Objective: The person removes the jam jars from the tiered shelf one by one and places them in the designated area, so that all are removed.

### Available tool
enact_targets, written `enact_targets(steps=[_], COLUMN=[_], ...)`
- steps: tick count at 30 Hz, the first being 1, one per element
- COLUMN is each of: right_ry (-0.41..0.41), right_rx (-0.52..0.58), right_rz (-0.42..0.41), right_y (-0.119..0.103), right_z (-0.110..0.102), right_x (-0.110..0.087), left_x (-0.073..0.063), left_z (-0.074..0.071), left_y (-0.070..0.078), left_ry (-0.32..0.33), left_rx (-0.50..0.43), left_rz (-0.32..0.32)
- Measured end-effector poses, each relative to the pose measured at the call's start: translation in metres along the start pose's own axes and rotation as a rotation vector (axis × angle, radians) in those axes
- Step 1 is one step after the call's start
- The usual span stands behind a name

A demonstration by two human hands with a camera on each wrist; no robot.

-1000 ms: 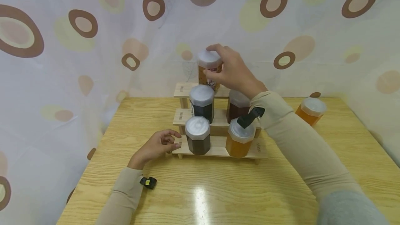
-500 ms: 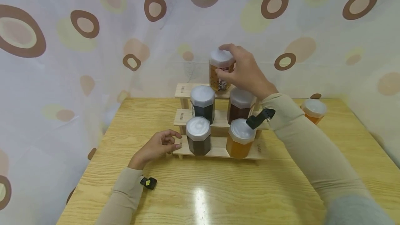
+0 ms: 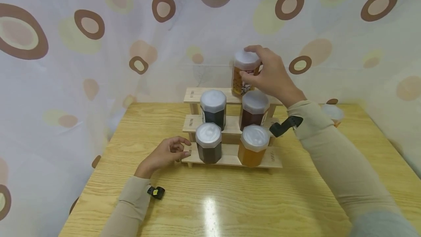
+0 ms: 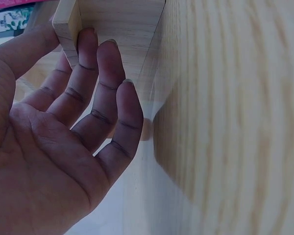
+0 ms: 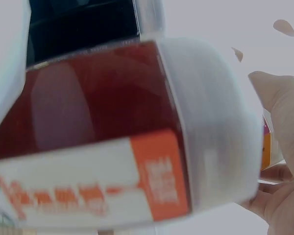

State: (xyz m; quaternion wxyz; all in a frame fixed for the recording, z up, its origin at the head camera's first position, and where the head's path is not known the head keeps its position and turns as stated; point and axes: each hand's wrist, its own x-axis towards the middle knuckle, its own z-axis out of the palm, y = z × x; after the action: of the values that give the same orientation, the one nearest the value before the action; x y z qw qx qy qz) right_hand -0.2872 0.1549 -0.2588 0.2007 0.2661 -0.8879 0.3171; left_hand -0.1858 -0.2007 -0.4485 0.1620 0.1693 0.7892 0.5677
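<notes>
In the head view my right hand [image 3: 271, 72] grips an amber jar [image 3: 245, 78] with a frosted lid, thumb on its side and fingers over the lid. The jar is upright at the top step of a three-step wooden rack [image 3: 230, 160]; whether it touches the board is unclear. My left hand [image 3: 164, 154] holds the left end of the bottom step; in the left wrist view thumb and fingers lie on either side of the board end [image 4: 68, 29]. A dark red jar [image 5: 98, 103] fills the right wrist view, largely hiding the held jar.
On the middle step stand a black jar [image 3: 213, 114] and the dark red jar [image 3: 253, 116]. The bottom step bears a dark grey-brown jar [image 3: 208, 151] and an orange jar [image 3: 252, 153]. Another jar [image 3: 332, 112] stands on the table [image 3: 210, 200] at right, partly behind my sleeve.
My right hand has moved the amber jar rightward along the top step, from the left-middle to above the dark red jar. The left hand has stayed in place.
</notes>
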Motion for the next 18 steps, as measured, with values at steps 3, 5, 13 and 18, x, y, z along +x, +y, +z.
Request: enact_targets(steps=[3, 5, 13, 18], right_ry=[0.005, 0.006, 0.039, 0.065], right_rx=[-0.016, -0.026, -0.009, -0.013], right_rz=[0.005, 0.013, 0.063, 0.06], right_y=[0.004, 0.007, 0.018, 0.025], right_z=[-0.005, -0.009, -0.023, -0.029], right_x=[-0.003, -0.006, -0.019, -0.023], left_x=[0.0, 0.0, 0.001, 0.001], left_z=[0.0, -0.001, -0.001, -0.001], left_y=[-0.001, -0.001, -0.003, -0.003], left_ry=[0.001, 0.0, -0.008, -0.002], left_rx=[-0.002, -0.002, -0.001, -0.001], left_rz=[0.002, 0.004, 0.004, 0.009])
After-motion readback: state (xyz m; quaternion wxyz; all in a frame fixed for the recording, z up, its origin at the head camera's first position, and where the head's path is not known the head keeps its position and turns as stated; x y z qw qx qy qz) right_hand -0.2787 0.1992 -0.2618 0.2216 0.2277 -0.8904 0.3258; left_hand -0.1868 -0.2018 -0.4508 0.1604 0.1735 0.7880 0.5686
